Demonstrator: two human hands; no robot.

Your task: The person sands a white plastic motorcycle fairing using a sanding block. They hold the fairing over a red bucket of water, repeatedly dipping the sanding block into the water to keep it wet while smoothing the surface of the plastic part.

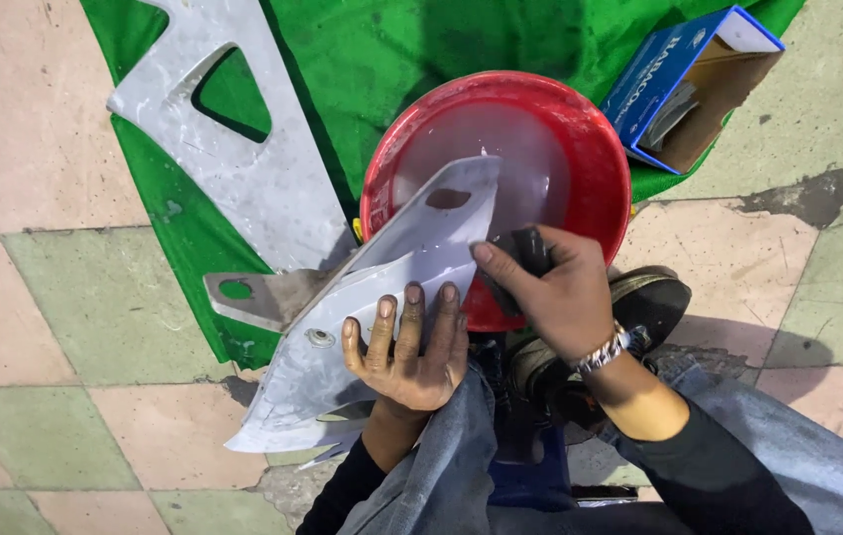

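Left hand: my left hand (409, 345) lies flat, fingers spread, on the grey fairing panel (372, 307).
Right hand: my right hand (552, 287) grips a dark sanding pad (525, 251), mostly hidden.
Panel: propped over the red basin (590, 159); lower tip hidden behind my knee.

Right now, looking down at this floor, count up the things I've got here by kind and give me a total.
White plastic panels: 2, one under the left hand at, one on the green cloth
Red basin: 1
Dark sanding pad in the right hand: 1
Blue cardboard box: 1
Green cloth: 1
Total: 6
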